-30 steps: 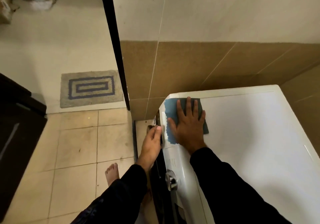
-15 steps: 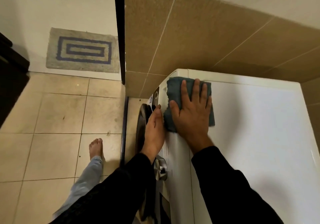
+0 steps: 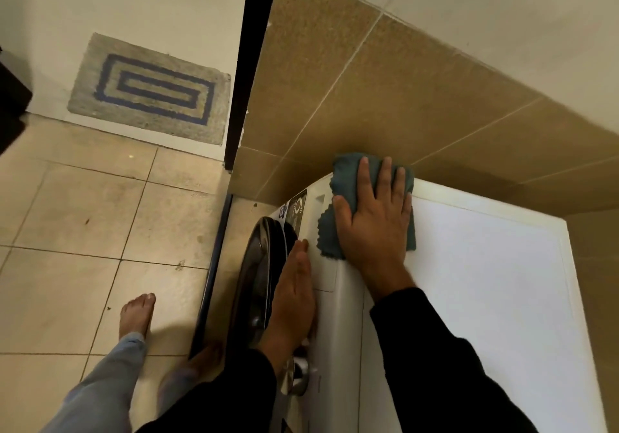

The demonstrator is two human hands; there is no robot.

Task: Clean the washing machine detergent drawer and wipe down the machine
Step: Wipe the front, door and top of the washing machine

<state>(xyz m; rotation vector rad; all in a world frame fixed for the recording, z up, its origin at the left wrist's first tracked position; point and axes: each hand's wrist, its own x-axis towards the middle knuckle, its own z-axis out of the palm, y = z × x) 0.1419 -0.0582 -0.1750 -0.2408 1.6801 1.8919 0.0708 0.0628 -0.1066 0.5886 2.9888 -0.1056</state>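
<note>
A white front-loading washing machine (image 3: 485, 282) fills the right half of the head view. My right hand (image 3: 375, 218) lies flat, fingers spread, pressing a teal cloth (image 3: 345, 178) onto the top's far left corner, where the cloth laps over the front edge. My left hand (image 3: 294, 292) rests with straight fingers against the machine's front panel, beside the dark round door (image 3: 258, 271). The control display (image 3: 296, 210) shows just left of the cloth. A chrome dial (image 3: 294, 377) sits below my left wrist. The detergent drawer's front is mostly hidden by my left hand.
A brown tiled wall (image 3: 368, 91) stands right behind the machine. A black door frame (image 3: 248, 64) runs down to the floor at left. A patterned grey and blue mat (image 3: 150, 91) lies beyond it. My bare feet (image 3: 137, 312) stand on beige floor tiles.
The right hand has slid the cloth further toward the top's far left corner. The left hand has flattened and stretched along the front panel. The camera has tilted down and closer.
</note>
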